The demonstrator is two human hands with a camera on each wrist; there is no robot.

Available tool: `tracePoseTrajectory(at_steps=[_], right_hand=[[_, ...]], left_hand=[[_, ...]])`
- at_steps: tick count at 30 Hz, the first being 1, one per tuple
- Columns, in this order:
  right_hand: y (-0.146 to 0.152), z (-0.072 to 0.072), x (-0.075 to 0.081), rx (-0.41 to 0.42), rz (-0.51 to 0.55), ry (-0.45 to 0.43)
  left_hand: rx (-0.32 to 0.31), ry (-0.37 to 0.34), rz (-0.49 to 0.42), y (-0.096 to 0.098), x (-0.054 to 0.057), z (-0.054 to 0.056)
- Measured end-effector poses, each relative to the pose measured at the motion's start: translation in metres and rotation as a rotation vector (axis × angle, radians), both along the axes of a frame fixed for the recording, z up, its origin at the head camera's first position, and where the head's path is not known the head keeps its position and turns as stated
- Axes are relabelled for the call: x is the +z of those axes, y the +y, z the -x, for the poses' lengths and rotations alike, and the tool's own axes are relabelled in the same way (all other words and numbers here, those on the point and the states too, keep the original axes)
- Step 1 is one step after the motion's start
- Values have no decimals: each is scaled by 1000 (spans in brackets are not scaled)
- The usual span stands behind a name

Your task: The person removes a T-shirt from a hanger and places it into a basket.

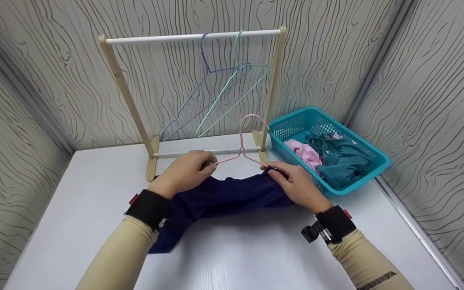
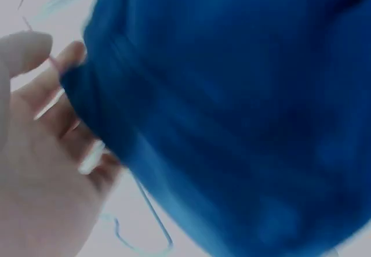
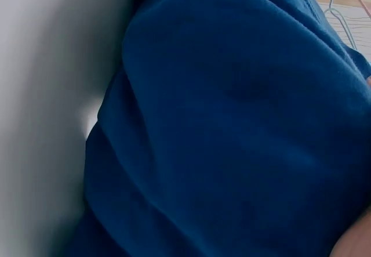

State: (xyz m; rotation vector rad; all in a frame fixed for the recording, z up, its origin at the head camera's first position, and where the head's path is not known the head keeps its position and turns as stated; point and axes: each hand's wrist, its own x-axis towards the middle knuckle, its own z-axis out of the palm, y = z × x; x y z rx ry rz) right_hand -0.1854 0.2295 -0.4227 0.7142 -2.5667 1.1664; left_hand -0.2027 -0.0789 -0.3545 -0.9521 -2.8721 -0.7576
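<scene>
A pink clothes hanger (image 1: 241, 137) stands hook up between the two hands in the head view. My left hand (image 1: 189, 169) pinches its left arm with thumb and fingers. A dark blue garment (image 1: 232, 195) hangs below the hanger, its folds drooping towards the table. With thumb and fingers my right hand (image 1: 296, 185) grips the garment's upper edge, where the hanger's right arm meets the cloth. The hanger's ends are hidden by cloth and hands. In the right wrist view, the blue cloth (image 3: 232, 112) fills most of the picture.
Behind the hands stands a rack with a white rail (image 1: 155, 39), bearing a purple hanger (image 1: 187, 98) and a mint hanger (image 1: 220, 94). At right, a teal basket (image 1: 377, 165) holds a pink cloth (image 1: 304, 153) and a green cloth (image 1: 342, 159). Patterned walls enclose the white table (image 1: 95, 193).
</scene>
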Motion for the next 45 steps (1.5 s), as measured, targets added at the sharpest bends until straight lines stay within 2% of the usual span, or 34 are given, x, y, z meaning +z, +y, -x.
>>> tracePoseTrajectory(at_steps=[3,7,11,14,16,24,29,34,38,41,45], right_hand=[[-4,0,-1,-9,4,0],[-9,0,1,-7,-5,-17],[-9,0,1,46,-4,-30],[-6,1,1,77,-1,-23],[-2,2,1,68,-8,1],[18,6,-10,-39,-15,110],[33,9,-18,-114,-57,152],[47,11,-29,-153,-78,115],[50,11,-36,-165,-106,78],[47,9,-40,-166,-104,28],[38,6,-42,-158,-52,-40]], left_hand=[[-16,62,-3,18,3,1],[-17,-4,6,36,7,0],[-55,-51,-15,40,6,0],[-87,-59,-28,35,3,-2],[-98,-62,-25,29,2,-4],[-62,-73,10,-4,-2,-5],[-48,-78,10,-17,-2,-5],[-81,-64,-5,-23,-4,-6],[-100,-83,-37,-25,-7,-6],[-84,-107,-66,-27,-8,-6],[-54,-137,-87,-27,-5,-6]])
